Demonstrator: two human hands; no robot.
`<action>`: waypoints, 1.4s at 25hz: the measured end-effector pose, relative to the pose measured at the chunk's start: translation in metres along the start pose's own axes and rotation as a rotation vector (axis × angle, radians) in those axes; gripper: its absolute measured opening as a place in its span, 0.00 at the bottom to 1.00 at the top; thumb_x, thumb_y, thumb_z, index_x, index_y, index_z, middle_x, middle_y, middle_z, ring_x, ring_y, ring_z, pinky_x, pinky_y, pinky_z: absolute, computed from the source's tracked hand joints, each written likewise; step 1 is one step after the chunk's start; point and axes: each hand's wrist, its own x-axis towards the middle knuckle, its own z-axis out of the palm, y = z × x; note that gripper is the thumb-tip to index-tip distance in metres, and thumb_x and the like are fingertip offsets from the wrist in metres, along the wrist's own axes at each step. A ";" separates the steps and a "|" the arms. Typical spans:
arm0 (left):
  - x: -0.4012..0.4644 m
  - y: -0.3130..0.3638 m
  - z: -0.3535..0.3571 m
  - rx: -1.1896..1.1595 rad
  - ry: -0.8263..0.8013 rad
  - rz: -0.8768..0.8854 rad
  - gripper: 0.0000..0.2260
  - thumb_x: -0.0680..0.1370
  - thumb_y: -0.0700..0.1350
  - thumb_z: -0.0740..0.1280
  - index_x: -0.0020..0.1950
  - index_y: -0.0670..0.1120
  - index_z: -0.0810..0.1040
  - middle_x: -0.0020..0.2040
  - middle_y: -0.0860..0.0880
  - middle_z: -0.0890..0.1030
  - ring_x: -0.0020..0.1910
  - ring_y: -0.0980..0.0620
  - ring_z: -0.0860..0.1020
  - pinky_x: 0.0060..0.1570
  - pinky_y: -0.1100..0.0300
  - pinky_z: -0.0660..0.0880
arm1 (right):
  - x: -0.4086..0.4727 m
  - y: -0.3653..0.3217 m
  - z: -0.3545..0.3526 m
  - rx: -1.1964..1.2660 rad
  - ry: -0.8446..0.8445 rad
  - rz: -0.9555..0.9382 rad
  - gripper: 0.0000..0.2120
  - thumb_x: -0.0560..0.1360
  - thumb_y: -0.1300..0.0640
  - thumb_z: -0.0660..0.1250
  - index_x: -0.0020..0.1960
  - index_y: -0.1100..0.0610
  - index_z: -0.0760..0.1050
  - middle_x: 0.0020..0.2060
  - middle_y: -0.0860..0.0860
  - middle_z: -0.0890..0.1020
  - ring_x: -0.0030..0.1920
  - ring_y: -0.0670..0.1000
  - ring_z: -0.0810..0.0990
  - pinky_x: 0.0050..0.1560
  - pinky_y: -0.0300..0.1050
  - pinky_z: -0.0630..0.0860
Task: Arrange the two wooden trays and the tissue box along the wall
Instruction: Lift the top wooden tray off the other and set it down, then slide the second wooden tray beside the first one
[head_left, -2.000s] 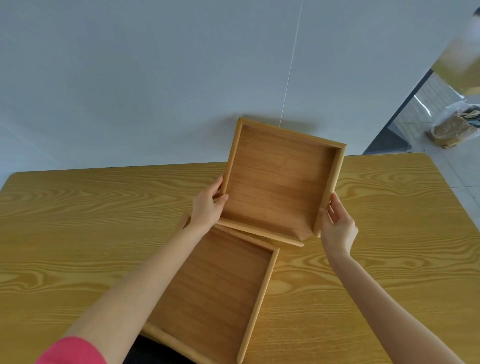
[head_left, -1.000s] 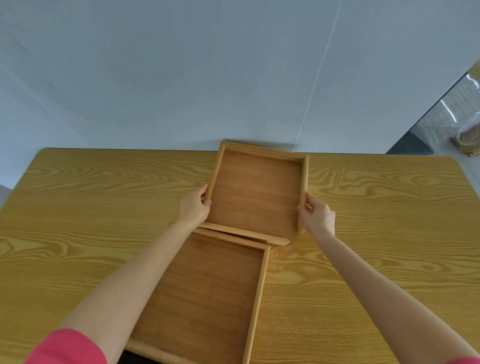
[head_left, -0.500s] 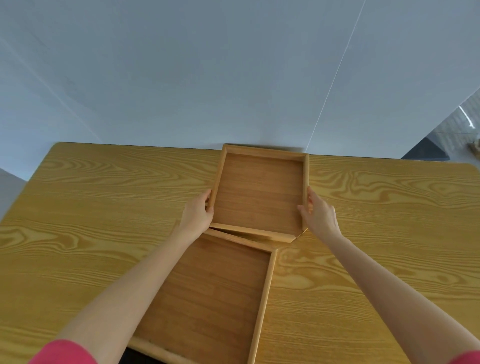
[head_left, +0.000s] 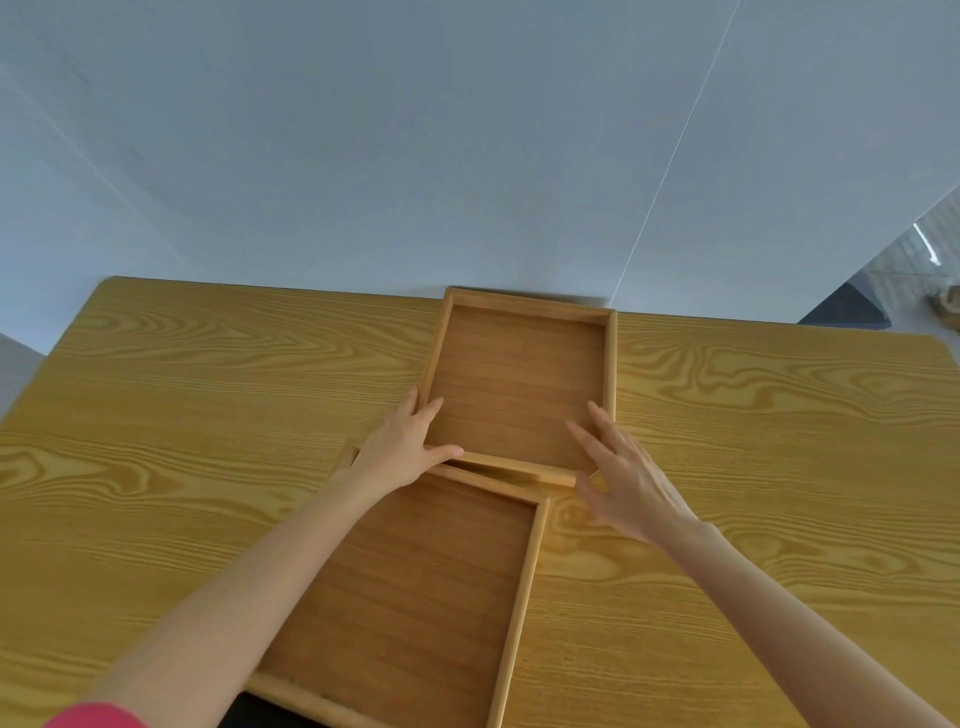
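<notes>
near tray (head_left: 415, 597) partly under left forearm

1. The far wooden tray (head_left: 519, 384) lies flat on the table (head_left: 208, 415), its back rim against the wall (head_left: 363, 156).
2. The near wooden tray (head_left: 415, 597) sits just in front of the far tray, its far edge tucked under the far tray's front rim.
3. The left hand (head_left: 405, 447) rests on the far tray's front left corner, fingers spread.
4. The right hand (head_left: 623, 473) hovers, fingers spread, at that tray's front right corner.

Honey-brown trays (head_left: 519, 384) — yellow wavy-grained table (head_left: 753, 415)
</notes>
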 end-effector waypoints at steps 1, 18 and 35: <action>0.000 0.000 0.000 -0.004 0.000 -0.001 0.34 0.73 0.58 0.64 0.74 0.50 0.53 0.77 0.44 0.46 0.75 0.43 0.51 0.71 0.46 0.59 | 0.000 -0.001 0.002 0.013 0.015 -0.031 0.23 0.76 0.55 0.62 0.70 0.53 0.63 0.74 0.56 0.58 0.74 0.54 0.55 0.73 0.53 0.58; 0.015 -0.002 0.002 -0.120 0.122 0.027 0.24 0.78 0.39 0.59 0.73 0.46 0.57 0.76 0.44 0.56 0.74 0.45 0.59 0.72 0.54 0.58 | 0.002 0.004 0.008 0.084 0.118 0.028 0.11 0.76 0.61 0.62 0.57 0.59 0.78 0.57 0.56 0.81 0.67 0.54 0.71 0.69 0.43 0.56; -0.094 -0.094 0.014 -0.157 0.216 -0.203 0.26 0.77 0.48 0.62 0.72 0.43 0.58 0.70 0.42 0.67 0.66 0.43 0.70 0.61 0.49 0.71 | -0.075 -0.130 0.052 0.394 -0.029 0.618 0.26 0.76 0.52 0.60 0.70 0.61 0.58 0.62 0.58 0.70 0.57 0.58 0.75 0.54 0.50 0.73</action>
